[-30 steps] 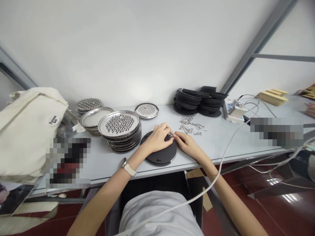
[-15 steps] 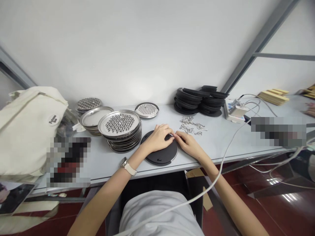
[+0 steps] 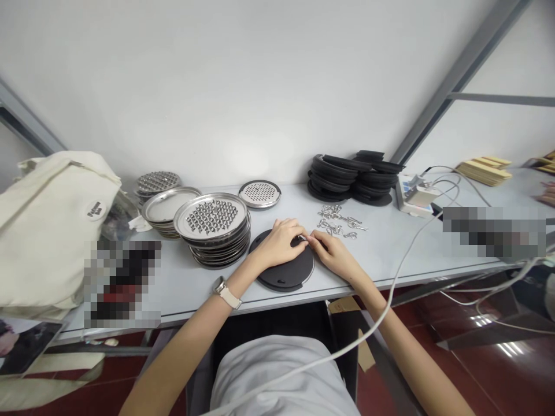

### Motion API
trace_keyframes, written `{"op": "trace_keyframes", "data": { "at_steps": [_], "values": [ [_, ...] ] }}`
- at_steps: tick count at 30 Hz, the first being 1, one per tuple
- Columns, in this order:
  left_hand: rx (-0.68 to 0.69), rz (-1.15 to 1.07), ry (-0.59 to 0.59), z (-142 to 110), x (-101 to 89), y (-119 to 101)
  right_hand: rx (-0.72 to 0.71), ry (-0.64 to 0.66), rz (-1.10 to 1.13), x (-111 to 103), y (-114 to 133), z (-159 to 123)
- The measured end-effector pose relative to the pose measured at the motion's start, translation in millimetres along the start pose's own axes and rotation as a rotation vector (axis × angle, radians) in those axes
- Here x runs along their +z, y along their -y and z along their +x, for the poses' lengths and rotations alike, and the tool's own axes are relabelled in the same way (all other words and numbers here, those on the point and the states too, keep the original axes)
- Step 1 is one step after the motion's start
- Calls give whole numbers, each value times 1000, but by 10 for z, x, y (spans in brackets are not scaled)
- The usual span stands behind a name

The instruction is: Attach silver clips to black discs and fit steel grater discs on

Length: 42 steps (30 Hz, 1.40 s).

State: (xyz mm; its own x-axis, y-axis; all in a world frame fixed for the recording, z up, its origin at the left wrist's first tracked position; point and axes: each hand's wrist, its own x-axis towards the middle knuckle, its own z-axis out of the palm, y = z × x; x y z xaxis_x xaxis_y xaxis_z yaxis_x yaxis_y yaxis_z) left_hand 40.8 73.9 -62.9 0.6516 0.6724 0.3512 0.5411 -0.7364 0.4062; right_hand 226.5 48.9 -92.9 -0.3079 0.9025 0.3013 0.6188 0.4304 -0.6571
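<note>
A round black plastic disc (image 3: 288, 275) with a shiny rim lies flat near the table's front edge. My left hand (image 3: 280, 245) is over its upper part, fingers curled around the far side and thumb bent inward, closed on the disc. At the disc's right edge, the thumb and forefinger of my right hand (image 3: 333, 255) are pinched on a small metal wire clip, mostly hidden by fingers. The fingertips of both hands meet there. Several loose wire clips (image 3: 332, 212) lie beyond my right hand.
Left of the disc stands a stack of round metal graters (image 3: 212, 218), with metal plates (image 3: 170, 203) behind. A finer grater (image 3: 260, 194) lies near the wall. Black discs (image 3: 333, 173) are piled at the back. A white cable (image 3: 394, 277) crosses near my right arm. Another person's hand (image 3: 547, 193) shows far right.
Both hands stay at the disc's right edge with only slight finger movement. The wire clip, plainer to see a second ago, is now more covered by fingers.
</note>
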Motion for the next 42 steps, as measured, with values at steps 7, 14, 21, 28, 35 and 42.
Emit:
{"op": "trace_keyframes", "data": {
  "at_steps": [7,14,21,28,35,42],
  "values": [
    [-5,0,4,6,-9,-3,-3,-13,-4,-6,-2,-3],
    [8,-6,-15,-4,7,5,-1,-15,-16,-10,7,-4],
    [3,-9,-5,-2,-5,-6,7,-36,-14,-13,5,5],
    [6,2,-3,-4,1,-5,8,-14,-16,-26,26,7],
    [7,0,-10,-8,10,1,5,28,-18,-41,26,-4],
    [3,3,-8,-10,16,0,15,29,-8,-39,41,-3]
  ]
}}
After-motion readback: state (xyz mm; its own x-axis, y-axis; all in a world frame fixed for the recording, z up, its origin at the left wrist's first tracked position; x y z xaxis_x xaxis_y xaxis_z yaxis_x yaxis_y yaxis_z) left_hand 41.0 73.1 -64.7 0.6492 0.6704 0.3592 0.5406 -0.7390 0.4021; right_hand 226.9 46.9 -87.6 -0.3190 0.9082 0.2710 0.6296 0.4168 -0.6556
